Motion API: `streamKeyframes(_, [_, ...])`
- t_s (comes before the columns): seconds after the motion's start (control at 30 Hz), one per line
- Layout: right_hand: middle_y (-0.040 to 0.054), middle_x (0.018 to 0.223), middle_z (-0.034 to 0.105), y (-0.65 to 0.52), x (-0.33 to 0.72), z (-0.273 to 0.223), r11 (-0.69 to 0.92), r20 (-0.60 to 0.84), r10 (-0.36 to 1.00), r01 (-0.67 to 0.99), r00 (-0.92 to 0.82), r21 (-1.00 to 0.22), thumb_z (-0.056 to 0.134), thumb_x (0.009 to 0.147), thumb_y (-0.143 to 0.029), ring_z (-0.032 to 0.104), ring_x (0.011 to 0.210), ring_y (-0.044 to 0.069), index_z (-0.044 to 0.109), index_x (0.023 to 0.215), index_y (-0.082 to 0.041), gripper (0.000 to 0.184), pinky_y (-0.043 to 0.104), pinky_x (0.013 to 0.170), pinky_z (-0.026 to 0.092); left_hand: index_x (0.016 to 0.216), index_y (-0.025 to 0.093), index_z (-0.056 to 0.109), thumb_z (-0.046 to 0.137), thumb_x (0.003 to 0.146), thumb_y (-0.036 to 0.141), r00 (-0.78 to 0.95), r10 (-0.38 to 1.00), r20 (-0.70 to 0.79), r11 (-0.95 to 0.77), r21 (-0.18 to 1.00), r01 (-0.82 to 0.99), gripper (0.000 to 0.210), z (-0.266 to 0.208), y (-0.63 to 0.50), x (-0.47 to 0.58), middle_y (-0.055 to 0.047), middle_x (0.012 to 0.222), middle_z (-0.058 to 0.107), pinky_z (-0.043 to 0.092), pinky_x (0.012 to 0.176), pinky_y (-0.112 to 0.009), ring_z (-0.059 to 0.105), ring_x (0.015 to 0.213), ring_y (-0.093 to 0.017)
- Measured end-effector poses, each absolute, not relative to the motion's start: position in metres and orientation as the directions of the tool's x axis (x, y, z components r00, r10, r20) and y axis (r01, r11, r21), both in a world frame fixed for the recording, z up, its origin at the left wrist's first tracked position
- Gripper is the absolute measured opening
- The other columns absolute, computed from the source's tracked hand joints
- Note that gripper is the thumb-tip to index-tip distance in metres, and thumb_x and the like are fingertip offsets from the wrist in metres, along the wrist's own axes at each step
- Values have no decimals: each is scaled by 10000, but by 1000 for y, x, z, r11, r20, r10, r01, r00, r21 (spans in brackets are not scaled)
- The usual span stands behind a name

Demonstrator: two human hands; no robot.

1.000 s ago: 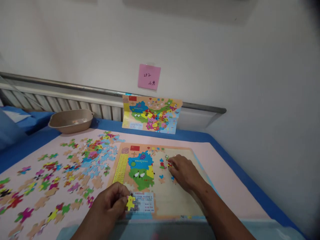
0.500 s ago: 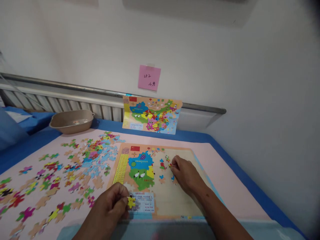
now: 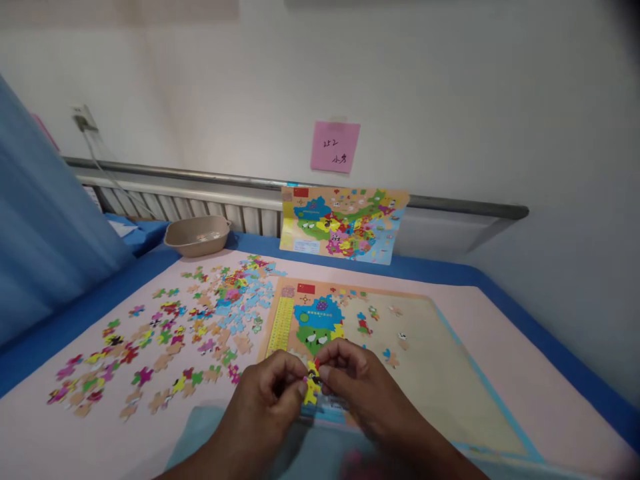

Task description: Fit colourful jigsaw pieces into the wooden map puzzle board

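Note:
My left hand pinches a yellow puzzle piece between thumb and fingers. Close against it, my right hand pinches another piece, yellow and red with a dark mark; whether the two pieces interlock I cannot tell. Both hands are over the lower left of the puzzle board. On that board the blue and green map section is joined along the left, partly hidden by my right hand. Several loose pieces lie on its bare part, among them a red and green piece.
Many loose puzzle pieces spread over the pink sheet left of the board. A beige basin stands at the back left. A printed map picture leans against the wall below a metal rail. A blue curtain hangs at the left.
My right hand has come from the board's upper middle down to my left hand, bringing a piece. The two hands now meet. The view has turned left, showing more curtain.

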State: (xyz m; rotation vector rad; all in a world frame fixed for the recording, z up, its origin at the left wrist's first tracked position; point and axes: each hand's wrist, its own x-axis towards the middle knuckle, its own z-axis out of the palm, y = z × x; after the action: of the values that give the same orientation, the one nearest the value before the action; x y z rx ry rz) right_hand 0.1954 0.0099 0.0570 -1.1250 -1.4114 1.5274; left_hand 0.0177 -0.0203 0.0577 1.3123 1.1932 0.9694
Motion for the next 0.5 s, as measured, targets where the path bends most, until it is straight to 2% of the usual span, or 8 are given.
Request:
streamKeyframes(0.3, [-36, 627, 596, 9, 198, 65, -140, -132, 928, 3, -349, -990, 639, 741, -267, 516, 584, 105, 647, 838, -184, 128, 225, 560, 372, 793, 188, 602, 632, 795, 317, 143, 988, -55, 37, 992, 125, 133, 56, -20, 19, 21, 705, 561, 367, 600, -234, 485, 652, -126])
streamKeyframes(0.5, [-32, 612, 622, 8, 196, 68, -172, -157, 917, -10, -366, -985, 663, 757, -347, 561, 568, 118, 616, 835, -196, 176, 239, 574, 416, 777, 184, 611, 629, 811, 277, 154, 987, -41, 26, 994, 102, 101, 54, -21, 19, 18, 696, 573, 366, 600, -229, 488, 644, -121])
